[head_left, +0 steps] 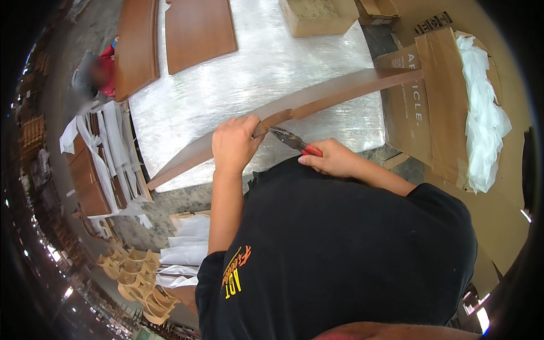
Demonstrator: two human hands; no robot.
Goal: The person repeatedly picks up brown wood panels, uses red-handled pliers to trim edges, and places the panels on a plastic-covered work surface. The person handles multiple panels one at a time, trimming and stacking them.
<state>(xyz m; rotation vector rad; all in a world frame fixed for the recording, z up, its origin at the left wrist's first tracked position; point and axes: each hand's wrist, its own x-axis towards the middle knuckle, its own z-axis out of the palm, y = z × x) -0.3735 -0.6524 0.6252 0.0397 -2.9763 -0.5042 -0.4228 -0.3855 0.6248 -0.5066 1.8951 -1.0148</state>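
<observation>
A long brown wooden panel (351,89) stands on edge, slanting across the work table, with a notch in the middle of its upper edge. My left hand (233,141) is closed around that edge just left of the notch. In my right hand (328,159) is a pair of pliers (290,139) with red handles, gripped near my body. The jaws of the pliers meet the panel edge beside my left fingers. Whether they pinch something small there, I cannot make out.
Plastic wrap covers the table (272,54). Two brown panels (201,34) (136,45) and a cardboard box (318,17) lie at its far side. Right stands a large carton (442,102) with white wrapping (480,113). Wrapped panels (107,153) and curved wooden parts (139,277) sit left; a person (102,71) is beyond.
</observation>
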